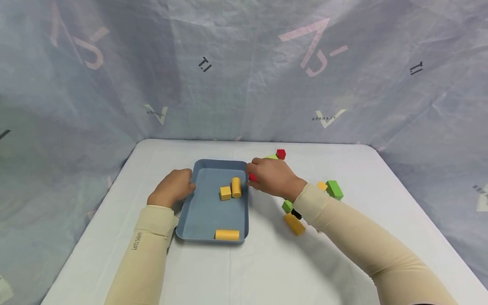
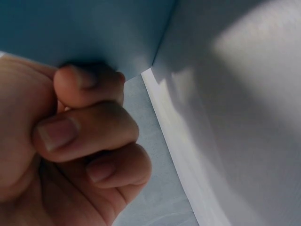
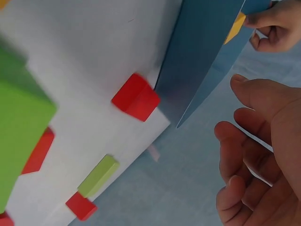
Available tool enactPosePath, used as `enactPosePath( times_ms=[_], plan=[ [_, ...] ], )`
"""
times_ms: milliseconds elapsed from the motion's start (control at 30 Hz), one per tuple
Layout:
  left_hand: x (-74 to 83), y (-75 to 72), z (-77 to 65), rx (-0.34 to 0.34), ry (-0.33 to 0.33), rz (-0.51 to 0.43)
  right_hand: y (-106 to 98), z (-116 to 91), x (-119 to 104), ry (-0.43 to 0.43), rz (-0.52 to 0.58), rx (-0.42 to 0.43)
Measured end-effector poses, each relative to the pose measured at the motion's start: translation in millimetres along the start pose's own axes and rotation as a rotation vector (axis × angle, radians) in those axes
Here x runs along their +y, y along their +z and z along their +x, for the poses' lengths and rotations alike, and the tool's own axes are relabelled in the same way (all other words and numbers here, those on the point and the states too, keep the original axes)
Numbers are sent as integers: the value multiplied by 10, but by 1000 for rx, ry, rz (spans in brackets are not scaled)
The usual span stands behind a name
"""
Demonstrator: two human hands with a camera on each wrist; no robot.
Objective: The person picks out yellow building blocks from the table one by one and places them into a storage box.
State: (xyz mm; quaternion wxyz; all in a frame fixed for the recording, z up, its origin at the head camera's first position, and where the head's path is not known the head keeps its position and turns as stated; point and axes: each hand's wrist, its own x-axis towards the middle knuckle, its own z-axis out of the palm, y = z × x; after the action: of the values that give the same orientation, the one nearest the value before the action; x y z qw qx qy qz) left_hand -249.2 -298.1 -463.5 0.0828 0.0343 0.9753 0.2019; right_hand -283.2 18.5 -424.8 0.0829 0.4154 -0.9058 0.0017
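Observation:
A blue-grey tray [image 1: 207, 212] lies on the white table, tilted slightly in the head view. Inside are a yellow cube [image 1: 225, 193], an upper yellow cylinder [image 1: 236, 187] and another yellow cylinder [image 1: 227, 235] along the near wall. My left hand [image 1: 171, 188] grips the tray's left rim, its fingers curled under the edge in the left wrist view. Beside the right rim is my right hand [image 1: 272, 176], fingers loosely bent, with nothing between thumb and fingers [image 3: 230, 141] in the right wrist view. A red block [image 3: 136, 97] sits by the tray's outer wall, partly hidden by that hand in the head view.
Right of the tray lie a yellow cylinder [image 1: 294, 224], a green cube [image 1: 287, 206], a green block [image 1: 334, 189] and a small yellow block [image 1: 322, 186]. Farther back are a red block [image 1: 281, 153] and a light green block [image 1: 272, 156]. A grey cloth [image 1: 244, 106] hangs behind the table.

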Motion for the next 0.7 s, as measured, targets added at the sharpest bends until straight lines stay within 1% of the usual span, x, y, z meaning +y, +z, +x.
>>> enactPosePath(
  times_ms=[167, 333, 433, 533, 700],
  plan=[
    [6, -5, -2, -11, 3, 7, -20, -100, 66, 42, 17, -37],
    [-3, 16, 11, -16, -1, -5, -11, -181, 107, 70, -6, -80],
    [1, 30, 16, -17, 0, -2, -30, -239, 115, 81, -17, -92],
    [13, 25, 18, -21, 1, -1, -59, -299, 127, 88, -14, -84],
    [30, -12, -12, -22, -7, 0, -82, -379, 137, 81, -4, -43]
  ],
)
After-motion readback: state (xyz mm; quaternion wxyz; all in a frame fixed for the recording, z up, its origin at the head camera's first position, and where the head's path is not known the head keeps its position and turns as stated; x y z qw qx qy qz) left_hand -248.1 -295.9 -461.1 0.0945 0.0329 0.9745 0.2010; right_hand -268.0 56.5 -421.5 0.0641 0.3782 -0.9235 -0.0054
